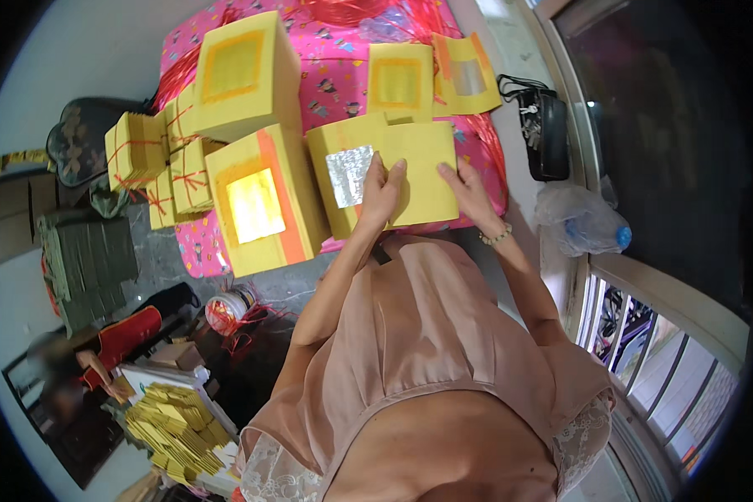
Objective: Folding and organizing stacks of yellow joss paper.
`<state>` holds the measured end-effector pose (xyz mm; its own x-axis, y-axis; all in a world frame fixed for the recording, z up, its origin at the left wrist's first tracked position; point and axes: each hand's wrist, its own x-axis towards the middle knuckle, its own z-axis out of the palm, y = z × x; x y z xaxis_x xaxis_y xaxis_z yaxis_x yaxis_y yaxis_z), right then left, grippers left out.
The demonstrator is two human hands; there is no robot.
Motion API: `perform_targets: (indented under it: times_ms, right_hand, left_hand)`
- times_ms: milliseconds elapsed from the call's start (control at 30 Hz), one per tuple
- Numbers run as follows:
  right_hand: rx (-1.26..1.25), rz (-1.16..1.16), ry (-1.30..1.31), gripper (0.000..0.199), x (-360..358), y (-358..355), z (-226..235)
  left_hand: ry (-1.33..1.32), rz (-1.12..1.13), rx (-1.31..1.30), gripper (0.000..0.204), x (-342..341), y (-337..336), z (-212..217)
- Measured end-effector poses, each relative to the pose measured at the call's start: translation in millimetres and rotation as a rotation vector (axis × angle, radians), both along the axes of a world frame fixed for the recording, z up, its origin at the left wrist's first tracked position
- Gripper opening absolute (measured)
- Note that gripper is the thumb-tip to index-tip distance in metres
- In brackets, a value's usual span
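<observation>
A plain yellow paper sheet (427, 155) lies between my two hands. My left hand (380, 194) pinches its left edge with thumb and finger. At its right edge my right hand (472, 196) grips with the thumb on top and fingers partly hidden. Under and left of it lies yellow paper with a silver foil square (350, 177). Left of that stands a tall stack of yellow paper (226, 184), its top sheet bearing a shiny foil square and an orange stripe. Another tall stack (268, 113) rises behind it.
Flat yellow papers (399, 60) lie on the pink patterned tablecloth (325, 69), with red string bundles behind. Tied yellow bundles (134, 149) stand at left. A black bag (550, 134) and a plastic bag (577, 219) sit by the window. At lower left, a person sits near piled yellow paper (176, 422).
</observation>
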<state>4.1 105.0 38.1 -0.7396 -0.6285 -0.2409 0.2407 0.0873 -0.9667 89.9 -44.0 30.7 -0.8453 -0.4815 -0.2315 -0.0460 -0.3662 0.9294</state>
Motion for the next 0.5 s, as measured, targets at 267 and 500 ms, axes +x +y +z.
perform_targets:
  times_ms: [267, 500]
  right_hand:
    - [0.061, -0.025, -0.295, 0.032, 20, 54, -29]
    - [0.044, -0.354, -0.409, 0.034, 8, 110, -74]
  left_hand:
    - [-0.201, -0.12, -0.299, 0.024, -19, 32, -43]
    - [-0.401, -0.698, -0.785, 0.035, -37, 50, -46]
